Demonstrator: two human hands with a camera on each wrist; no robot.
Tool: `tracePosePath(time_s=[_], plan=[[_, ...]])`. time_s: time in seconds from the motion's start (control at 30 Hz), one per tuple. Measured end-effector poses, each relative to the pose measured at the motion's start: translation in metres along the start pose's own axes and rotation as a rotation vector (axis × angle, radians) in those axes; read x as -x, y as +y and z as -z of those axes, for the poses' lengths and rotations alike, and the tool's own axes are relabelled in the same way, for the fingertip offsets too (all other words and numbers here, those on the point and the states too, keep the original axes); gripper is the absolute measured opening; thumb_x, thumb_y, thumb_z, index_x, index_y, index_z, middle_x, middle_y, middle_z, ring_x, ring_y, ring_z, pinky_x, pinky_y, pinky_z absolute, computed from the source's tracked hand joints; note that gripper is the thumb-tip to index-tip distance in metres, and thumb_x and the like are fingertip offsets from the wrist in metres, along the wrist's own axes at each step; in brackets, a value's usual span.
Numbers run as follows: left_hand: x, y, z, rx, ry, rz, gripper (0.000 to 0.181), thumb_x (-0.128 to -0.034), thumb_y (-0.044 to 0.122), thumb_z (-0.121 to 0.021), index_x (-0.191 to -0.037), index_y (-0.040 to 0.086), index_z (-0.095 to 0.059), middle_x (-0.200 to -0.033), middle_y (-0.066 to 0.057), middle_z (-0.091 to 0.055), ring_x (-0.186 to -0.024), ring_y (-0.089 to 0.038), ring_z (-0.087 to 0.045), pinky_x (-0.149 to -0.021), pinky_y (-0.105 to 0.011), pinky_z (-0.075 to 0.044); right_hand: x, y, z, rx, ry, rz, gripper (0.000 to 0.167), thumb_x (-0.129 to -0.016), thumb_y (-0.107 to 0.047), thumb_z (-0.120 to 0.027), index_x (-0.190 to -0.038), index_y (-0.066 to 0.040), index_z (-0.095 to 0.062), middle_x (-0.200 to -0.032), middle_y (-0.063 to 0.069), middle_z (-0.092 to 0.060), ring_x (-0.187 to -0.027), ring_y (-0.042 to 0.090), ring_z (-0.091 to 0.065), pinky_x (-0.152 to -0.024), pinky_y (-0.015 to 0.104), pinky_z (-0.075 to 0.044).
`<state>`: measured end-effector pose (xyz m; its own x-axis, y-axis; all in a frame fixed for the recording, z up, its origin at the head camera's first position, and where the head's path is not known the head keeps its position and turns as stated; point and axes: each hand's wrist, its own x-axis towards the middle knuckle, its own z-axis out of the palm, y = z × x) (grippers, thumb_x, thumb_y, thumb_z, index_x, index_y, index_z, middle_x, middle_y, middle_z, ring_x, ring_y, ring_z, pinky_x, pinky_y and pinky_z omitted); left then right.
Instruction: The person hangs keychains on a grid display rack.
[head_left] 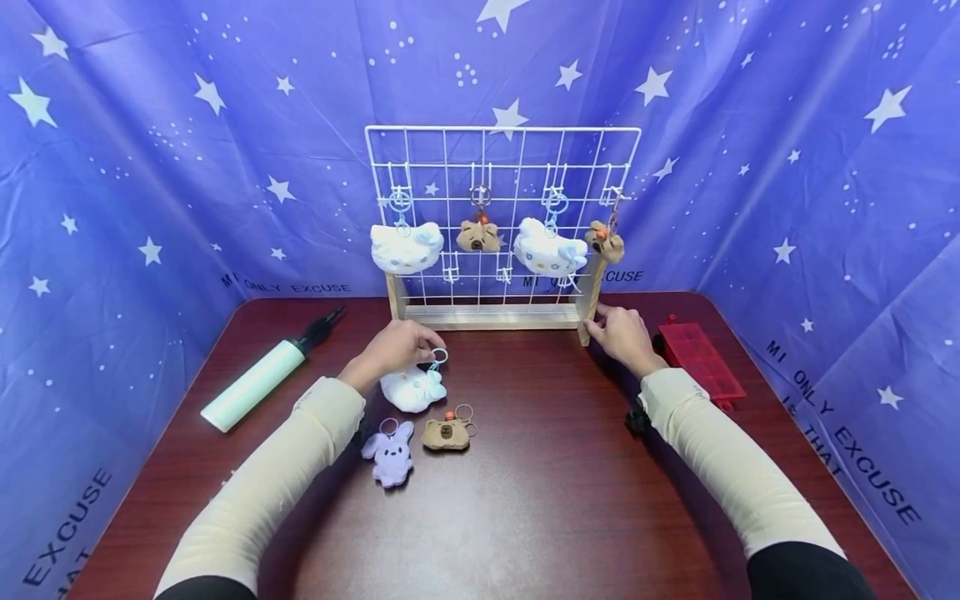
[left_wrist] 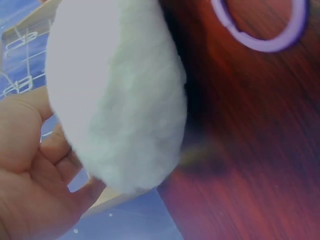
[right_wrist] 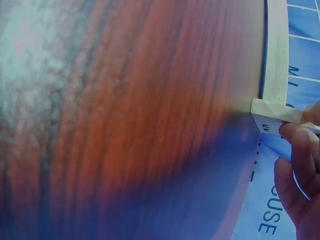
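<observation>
My left hand (head_left: 401,343) pinches a white cat plush keychain (head_left: 411,390) near its pale blue ring; in the left wrist view the plush hides part of the fingers. On the tabletop just below lie a lilac rabbit plush keychain (head_left: 392,457) and a brown bear-like plush keychain (head_left: 446,434). With thumb and fingers my right hand (head_left: 624,337) grips the right wooden foot (head_left: 587,325) of a display rack, also seen in the right wrist view. From hooks on its white wire grid hang white cat plushes (head_left: 407,248) and brown plushes (head_left: 478,237).
A pale green cylindrical pump (head_left: 255,383) with a black end lies on the left. A red compartment box (head_left: 701,360) is at right, close to my right forearm. Bare hooks (head_left: 451,273) sit low on the grid. A starry blue curtain (head_left: 300,125) surrounds the table.
</observation>
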<state>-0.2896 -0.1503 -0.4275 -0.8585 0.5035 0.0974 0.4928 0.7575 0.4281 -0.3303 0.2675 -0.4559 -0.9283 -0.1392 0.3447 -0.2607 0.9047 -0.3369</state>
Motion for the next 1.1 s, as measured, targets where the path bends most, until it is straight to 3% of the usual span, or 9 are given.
tracePosePath(time_s=[0.3, 0.53, 0.67, 0.77, 0.93, 1.1], plan=[[-0.001, 0.004, 0.006, 0.124, 0.105, 0.012, 0.033, -0.0890, 0.009, -0.077, -0.121, 0.017, -0.077, -0.077, -0.003, -0.078, -0.049, -0.004, -0.044, -0.046, -0.020, -0.034, -0.001, 0.000, 0.000, 0.003, 0.004, 0.003, 0.037, -0.094, -0.028, -0.070, -0.125, -0.010, -0.073, -0.081, 0.010, -0.078, -0.083, 0.039, -0.073, -0.076, 0.057, -0.055], [0.000, 0.005, 0.009, 0.139, 0.162, 0.021, 0.034, -0.0915, 0.016, -0.076, -0.125, 0.019, -0.075, -0.098, -0.005, -0.080, -0.052, -0.007, -0.034, -0.048, -0.023, -0.031, -0.001, 0.000, 0.000, 0.007, 0.005, 0.009, 0.036, -0.094, -0.029, -0.070, -0.125, -0.010, -0.073, -0.081, 0.010, -0.078, -0.083, 0.041, -0.073, -0.075, 0.057, -0.055], [-0.001, 0.005, 0.008, 0.143, 0.189, 0.024, 0.032, -0.0919, 0.016, -0.075, -0.124, 0.021, -0.076, -0.100, -0.004, -0.080, -0.052, -0.007, -0.038, -0.047, -0.022, -0.030, 0.000, -0.001, 0.001, 0.008, 0.010, 0.017, 0.034, -0.094, -0.028, -0.070, -0.123, -0.010, -0.073, -0.080, 0.010, -0.078, -0.083, 0.041, -0.073, -0.075, 0.057, -0.055], [-0.001, 0.006, 0.008, 0.149, 0.210, 0.027, 0.032, -0.0921, 0.015, -0.075, -0.124, 0.020, -0.076, -0.112, -0.005, -0.078, -0.052, -0.006, -0.041, -0.048, -0.022, -0.032, 0.001, -0.001, 0.001, 0.009, 0.012, 0.019, 0.033, -0.094, -0.027, -0.070, -0.122, -0.010, -0.074, -0.080, 0.010, -0.078, -0.084, 0.042, -0.073, -0.076, 0.058, -0.055], [-0.003, 0.010, 0.010, 0.167, 0.231, 0.043, 0.032, -0.0931, 0.016, -0.074, -0.125, 0.019, -0.075, -0.117, -0.005, -0.077, -0.049, -0.006, -0.037, -0.047, -0.022, -0.032, 0.001, -0.001, 0.002, 0.010, 0.011, 0.016, 0.034, -0.094, -0.026, -0.071, -0.123, -0.009, -0.073, -0.079, 0.010, -0.078, -0.084, 0.042, -0.073, -0.077, 0.058, -0.055], [-0.005, 0.014, 0.011, 0.178, 0.260, 0.053, 0.032, -0.0926, 0.017, -0.075, -0.125, 0.020, -0.075, -0.116, -0.004, -0.077, -0.062, -0.008, -0.051, -0.052, -0.022, -0.037, 0.001, 0.000, 0.002, 0.008, 0.014, 0.021, 0.033, -0.094, -0.026, -0.071, -0.122, -0.009, -0.073, -0.079, 0.010, -0.078, -0.083, 0.042, -0.073, -0.076, 0.058, -0.055]])
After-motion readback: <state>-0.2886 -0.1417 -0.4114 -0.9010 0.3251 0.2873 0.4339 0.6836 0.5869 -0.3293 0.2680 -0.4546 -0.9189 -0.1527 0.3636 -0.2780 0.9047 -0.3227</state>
